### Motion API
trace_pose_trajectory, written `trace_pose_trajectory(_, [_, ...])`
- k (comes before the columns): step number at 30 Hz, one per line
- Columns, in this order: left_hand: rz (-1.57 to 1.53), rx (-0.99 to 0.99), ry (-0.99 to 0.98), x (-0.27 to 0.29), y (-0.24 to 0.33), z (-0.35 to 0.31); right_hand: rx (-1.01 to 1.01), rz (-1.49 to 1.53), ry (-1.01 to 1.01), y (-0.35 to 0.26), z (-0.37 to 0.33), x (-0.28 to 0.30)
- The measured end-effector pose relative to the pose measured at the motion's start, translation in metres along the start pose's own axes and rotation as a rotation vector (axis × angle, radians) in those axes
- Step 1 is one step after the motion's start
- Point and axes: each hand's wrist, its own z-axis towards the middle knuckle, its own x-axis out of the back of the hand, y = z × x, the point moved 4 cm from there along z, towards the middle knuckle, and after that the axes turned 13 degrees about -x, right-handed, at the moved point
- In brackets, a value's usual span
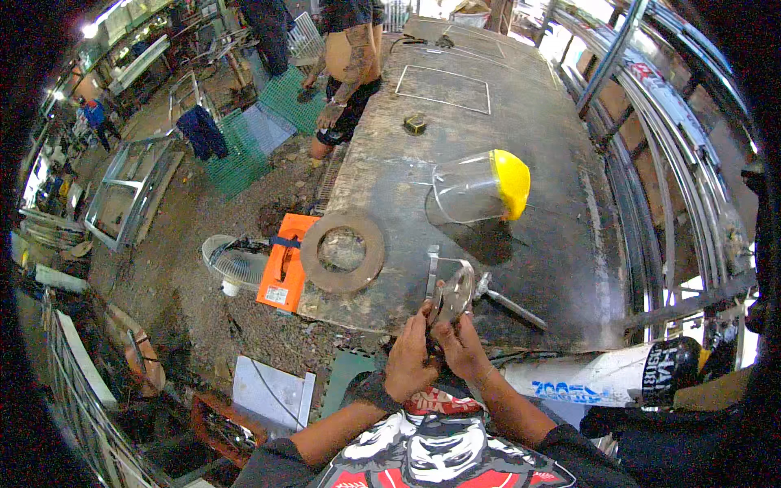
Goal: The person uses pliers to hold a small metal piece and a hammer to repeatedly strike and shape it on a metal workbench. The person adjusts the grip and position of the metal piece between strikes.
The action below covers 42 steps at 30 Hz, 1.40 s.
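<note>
Both hands are together at the near edge of the worktable. Between them is a shiny bent metal piece, with a rounded, reflective part and a flat strip bent into an angle. My left hand closes on its left side; my right hand grips its lower right. Some fingertips are hidden behind the metal. Just right of it lies a hammer, its handle slanting toward the near right. Beyond my hands rests a clear face shield with a yellow crown. A thick ring lies to the left.
An orange case and a fan are off the table's left edge. A tape measure and a thin rectangular frame lie farther back. A white cylinder is at the near right. Another person stands at the far left side.
</note>
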Motion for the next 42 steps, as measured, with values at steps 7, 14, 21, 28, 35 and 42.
trace_pose_trajectory(7, [-0.623,0.348,0.339,0.028,-0.02,0.005,0.135,-0.771,0.418,0.066,0.068,0.115])
trace_pose_trajectory(14, [-0.77,0.548,0.295,0.065,-0.009,0.009,-0.401,-1.162,0.162,0.25,0.089,0.184])
trace_pose_trajectory(21, [-0.739,0.422,0.258,0.064,-0.008,0.004,-0.14,-0.94,0.331,0.26,0.082,0.173])
trace_pose_trajectory(28, [-0.479,0.428,0.166,0.055,-0.018,-0.01,-0.299,0.003,0.3,0.125,0.054,0.157])
trace_pose_trajectory(35, [-0.523,0.428,0.088,0.049,-0.016,-0.024,-0.09,-0.217,-0.007,-0.114,-0.014,0.123])
trace_pose_trajectory(42, [-0.493,0.484,0.008,0.054,-0.012,-0.033,0.235,-0.551,-0.24,-0.184,-0.002,0.095])
